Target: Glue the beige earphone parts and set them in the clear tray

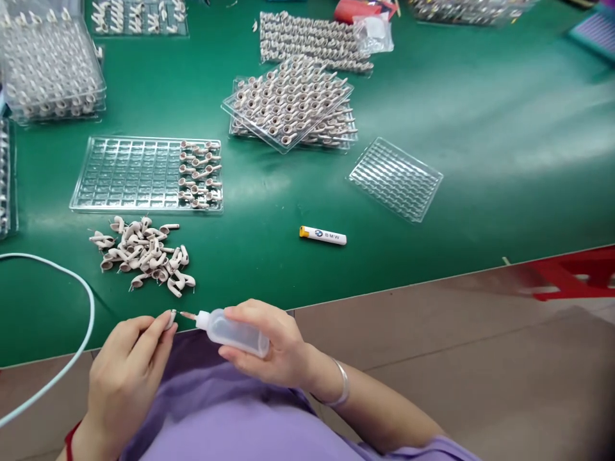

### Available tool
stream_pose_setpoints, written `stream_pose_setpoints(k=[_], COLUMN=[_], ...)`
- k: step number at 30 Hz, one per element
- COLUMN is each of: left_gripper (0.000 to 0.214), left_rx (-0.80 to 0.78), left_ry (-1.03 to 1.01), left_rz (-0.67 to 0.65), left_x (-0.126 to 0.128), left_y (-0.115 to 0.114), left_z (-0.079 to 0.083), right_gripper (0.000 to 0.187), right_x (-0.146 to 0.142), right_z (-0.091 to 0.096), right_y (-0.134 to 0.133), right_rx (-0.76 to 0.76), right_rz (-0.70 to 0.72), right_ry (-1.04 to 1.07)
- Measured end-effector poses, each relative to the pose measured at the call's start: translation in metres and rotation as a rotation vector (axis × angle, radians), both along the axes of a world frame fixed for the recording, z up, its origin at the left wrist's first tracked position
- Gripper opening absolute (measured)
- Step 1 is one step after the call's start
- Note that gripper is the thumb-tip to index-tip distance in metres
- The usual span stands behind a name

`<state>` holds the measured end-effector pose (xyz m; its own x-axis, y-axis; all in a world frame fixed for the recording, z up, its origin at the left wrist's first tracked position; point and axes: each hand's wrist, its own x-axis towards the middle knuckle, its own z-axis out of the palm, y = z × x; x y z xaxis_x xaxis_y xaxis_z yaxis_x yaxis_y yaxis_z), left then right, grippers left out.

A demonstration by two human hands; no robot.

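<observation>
My left hand (pixel 129 365) pinches a small white earbud shell (pixel 171 318) between thumb and fingers at the table's front edge. My right hand (pixel 273 342) is wrapped around a translucent squeeze bottle (pixel 237 331), tilted sideways with its thin needle tip pointing left. The tip is close to the end of the earbud shell; whether they touch I cannot tell. Just beyond my hands lies a loose pile of earbud shells (pixel 147 250). Behind the pile, a clear compartment tray (pixel 129 173) holds shells in its right-hand columns only.
Stacked trays full of shells (pixel 293 102) stand farther back, with another stack (pixel 52 70) at the left. A clear tray (pixel 396 179) and a white lighter (pixel 323 235) lie to the right. A pale cable (pixel 91 307) loops at left. A red stool (pixel 576 275) shows below the table edge.
</observation>
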<state>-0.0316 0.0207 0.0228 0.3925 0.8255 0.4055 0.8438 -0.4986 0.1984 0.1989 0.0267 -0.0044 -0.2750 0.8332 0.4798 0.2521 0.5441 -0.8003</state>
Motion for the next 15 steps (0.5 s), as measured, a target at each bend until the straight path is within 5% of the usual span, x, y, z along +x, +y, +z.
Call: stream_pose_setpoints(k=[15], left_gripper=[0.031], left_rx=[-0.028], left_ry=[-0.035], left_rz=[-0.012], left_x=[0.0003], left_y=[-0.0008], left_z=[-0.0026], right_gripper=[0.047], right_x=[0.0001], right_z=[-0.0034], right_y=[-0.0008], right_rx=[0.042], right_rz=[-0.01], right_ry=[-0.086])
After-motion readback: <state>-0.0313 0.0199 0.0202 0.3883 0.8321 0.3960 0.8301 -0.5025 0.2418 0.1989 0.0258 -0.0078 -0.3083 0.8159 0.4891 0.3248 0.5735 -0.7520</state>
